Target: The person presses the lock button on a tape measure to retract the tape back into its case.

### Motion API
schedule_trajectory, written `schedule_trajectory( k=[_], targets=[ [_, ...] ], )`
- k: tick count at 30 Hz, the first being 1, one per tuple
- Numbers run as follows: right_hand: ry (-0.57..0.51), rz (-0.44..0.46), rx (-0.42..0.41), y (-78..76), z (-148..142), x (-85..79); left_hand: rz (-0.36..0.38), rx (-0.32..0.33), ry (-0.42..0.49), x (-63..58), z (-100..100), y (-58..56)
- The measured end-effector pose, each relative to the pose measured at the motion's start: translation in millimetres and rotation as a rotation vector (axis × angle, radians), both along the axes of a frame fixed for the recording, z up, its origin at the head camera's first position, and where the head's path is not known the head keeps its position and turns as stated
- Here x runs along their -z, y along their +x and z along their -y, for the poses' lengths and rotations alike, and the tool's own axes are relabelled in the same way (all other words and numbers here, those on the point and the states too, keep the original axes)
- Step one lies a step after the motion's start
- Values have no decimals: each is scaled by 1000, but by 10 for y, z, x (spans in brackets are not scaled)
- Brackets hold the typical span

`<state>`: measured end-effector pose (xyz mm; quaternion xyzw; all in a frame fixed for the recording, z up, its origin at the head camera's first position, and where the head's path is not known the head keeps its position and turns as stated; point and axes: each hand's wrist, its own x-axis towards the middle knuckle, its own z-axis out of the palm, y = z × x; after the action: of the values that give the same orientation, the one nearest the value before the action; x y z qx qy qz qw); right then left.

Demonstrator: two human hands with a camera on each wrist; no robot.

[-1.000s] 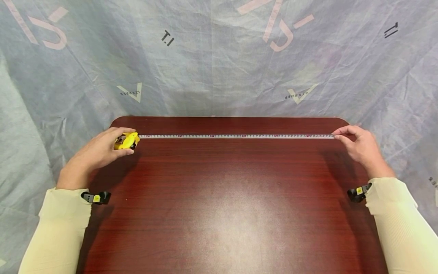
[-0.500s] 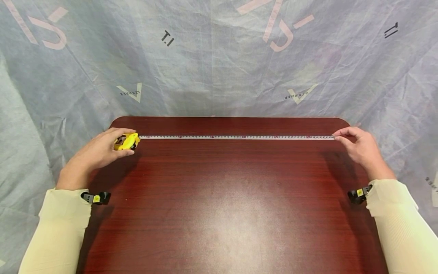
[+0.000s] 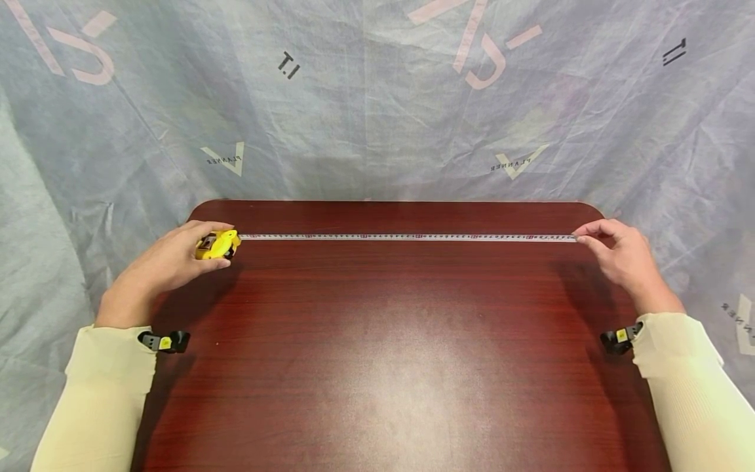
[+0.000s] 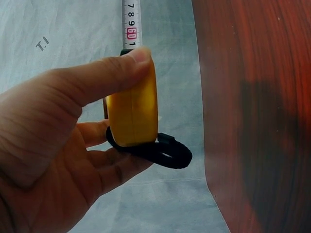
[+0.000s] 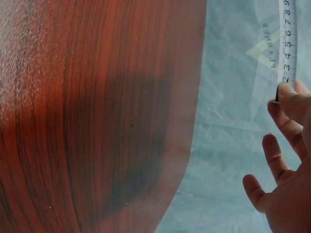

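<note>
Grey printed sheeting (image 3: 366, 111) hangs behind a glossy red-brown desk (image 3: 377, 341) with rounded far corners. From the head view I see a tape measure (image 3: 218, 245) spanning the desk's far part: the left hand (image 3: 179, 254) grips the yellow body, the right hand (image 3: 622, 254) pinches the tip of its straight white blade (image 3: 407, 238). Left wrist: thumb along one edge, fingers (image 4: 114, 177) curled near the black strap (image 4: 175, 156); it should be light, hard, easily held by its sides. Right wrist: thumb and finger nip the tip; the thin blade probably springs and kinks if twisted.
</note>
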<state>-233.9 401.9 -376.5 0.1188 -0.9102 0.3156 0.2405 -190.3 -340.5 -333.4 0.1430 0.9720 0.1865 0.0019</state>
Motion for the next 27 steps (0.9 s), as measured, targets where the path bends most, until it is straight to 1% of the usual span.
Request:
schedule_trajectory(
  k=[7, 13, 17, 21, 27],
  targets=[
    [9, 4, -13, 1, 2, -2, 10, 1, -4, 2, -5, -3],
    [47, -52, -61, -14, 13, -6, 18, 3, -3, 1, -13, -4],
    [62, -70, -82, -13, 26, -13, 19, 8, 7, -2, -19, -3],
    [65, -60, -87, -6, 56, -27, 15, 12, 10, 0, -24, -7],
    [75, -22, -82, 7, 82, -37, 18, 11, 6, 2, -30, -13]
  ],
)
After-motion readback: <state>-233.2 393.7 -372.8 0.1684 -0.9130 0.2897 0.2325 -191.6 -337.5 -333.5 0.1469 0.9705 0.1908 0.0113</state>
